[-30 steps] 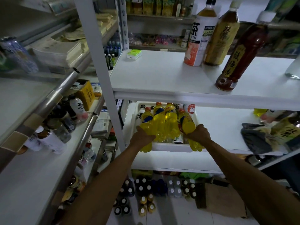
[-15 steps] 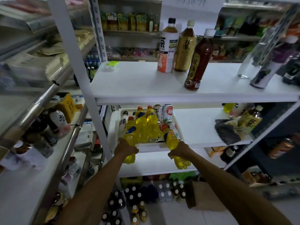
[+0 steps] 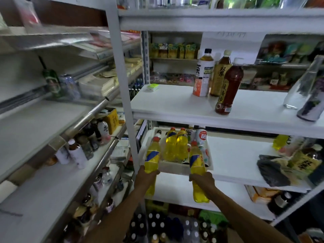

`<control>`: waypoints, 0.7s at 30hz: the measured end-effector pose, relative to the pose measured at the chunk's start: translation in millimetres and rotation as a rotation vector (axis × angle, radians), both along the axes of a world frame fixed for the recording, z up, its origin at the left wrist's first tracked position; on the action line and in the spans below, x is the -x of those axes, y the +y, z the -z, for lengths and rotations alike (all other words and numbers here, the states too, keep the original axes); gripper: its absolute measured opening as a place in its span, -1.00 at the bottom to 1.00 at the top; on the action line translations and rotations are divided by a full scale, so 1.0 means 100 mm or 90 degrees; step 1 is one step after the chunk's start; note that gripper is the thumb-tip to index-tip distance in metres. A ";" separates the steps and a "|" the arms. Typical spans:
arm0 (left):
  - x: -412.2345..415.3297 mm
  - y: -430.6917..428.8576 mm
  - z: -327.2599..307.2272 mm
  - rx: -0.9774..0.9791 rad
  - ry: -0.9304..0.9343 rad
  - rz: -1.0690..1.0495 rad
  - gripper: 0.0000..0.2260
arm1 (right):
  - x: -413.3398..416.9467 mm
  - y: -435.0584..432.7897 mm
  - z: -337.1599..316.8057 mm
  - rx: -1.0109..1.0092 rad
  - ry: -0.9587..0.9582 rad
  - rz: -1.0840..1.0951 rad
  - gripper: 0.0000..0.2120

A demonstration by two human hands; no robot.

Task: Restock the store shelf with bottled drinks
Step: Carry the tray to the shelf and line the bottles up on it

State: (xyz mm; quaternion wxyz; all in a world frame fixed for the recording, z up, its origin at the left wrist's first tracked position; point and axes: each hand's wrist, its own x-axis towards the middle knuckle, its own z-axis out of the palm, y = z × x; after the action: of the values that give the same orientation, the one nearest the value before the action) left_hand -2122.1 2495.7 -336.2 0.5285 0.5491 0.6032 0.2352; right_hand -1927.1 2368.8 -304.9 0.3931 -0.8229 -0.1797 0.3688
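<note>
On my feed the white tray sits at the left end of the middle shelf. In it I count two upright yellow bottles side by side, a white container with a red label behind them to the right, and a couple of capped bottles at the back that I can't identify. The left hand is curled round the lower body of the left-hand bottle, yellow with a blue label and a red cap, held upright at the tray's front left corner. The right hand grips the matching right-hand bottle at the front right corner. I can't tell whether either bottle touches the tray rim. The fingertips of both hands are hidden behind the bottles, and the left wrist covers much of that bottle's base. On the upper shelf stand three tea bottles close together. A clear bottle near the right edge is smeared by blur. The floor stock shows only as caps in the dark.
</note>
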 end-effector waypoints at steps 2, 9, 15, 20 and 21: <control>-0.05 -0.13 -0.18 -0.031 -0.031 -0.053 -0.62 | 0.02 0.02 -0.09 -0.046 0.004 -0.002 -0.43; 0.02 -0.38 -0.75 -0.162 -0.087 -0.160 -0.46 | 0.19 0.13 -0.72 -0.228 -0.059 -0.146 -0.75; 0.57 -0.64 -1.41 -0.284 -0.069 -0.253 -0.48 | 0.67 0.16 -1.41 -0.312 -0.160 -0.292 -0.75; 1.25 -0.85 -1.82 -0.363 0.007 -0.293 -0.41 | 1.27 0.27 -1.79 -0.333 -0.152 -0.357 -0.55; 1.40 -0.90 -1.88 -0.367 0.021 -0.302 -0.44 | 1.42 0.29 -1.85 -0.343 -0.153 -0.377 -0.51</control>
State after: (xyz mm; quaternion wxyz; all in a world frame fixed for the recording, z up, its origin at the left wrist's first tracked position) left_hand -2262.2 2405.4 -148.0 0.2733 0.5241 0.6309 0.5025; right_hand -2068.6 2398.0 -119.6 0.4477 -0.6405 -0.5433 0.3068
